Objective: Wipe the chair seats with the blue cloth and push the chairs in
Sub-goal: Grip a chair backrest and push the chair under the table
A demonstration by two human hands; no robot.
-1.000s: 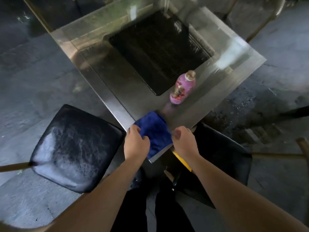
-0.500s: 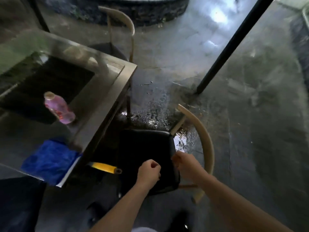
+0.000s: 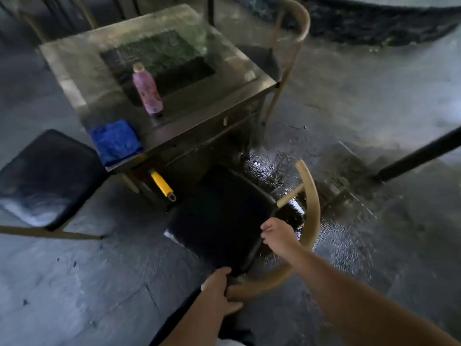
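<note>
Nearest the camera, the left hand [image 3: 219, 290] is clamped on the curved wooden backrest [image 3: 310, 208] where it meets the rear corner of the near chair's black seat [image 3: 219, 216]. The right hand [image 3: 277, 232] is closed over the seat's right edge, fingers curled together on the rim. Both grips hold the chair; neither holds the cloth.

The seat is angled to the counter [image 3: 82, 56], its front corner just beside the counter's near edge and not yet under it. A yellow handle [image 3: 162, 183] projects from beneath that edge, near the seat's front corner. The floor [image 3: 336, 236] right of the chair is wet and glossy.

The blue cloth [image 3: 114, 141] lies bunched on the near left corner of the counter, partly overhanging. A pink bottle [image 3: 147, 92] stands upright further in. A second black chair [image 3: 47, 176] sits pulled out off the left edge; a third chair [image 3: 291, 23] stands at the far right corner.

Risks, as judged: pushed in at this angle, the seat could strike the yellow handle or a counter leg. A jolt could topple the bottle or shake the overhanging cloth off. The wet floor may let the legs skid or the person slip.
</note>
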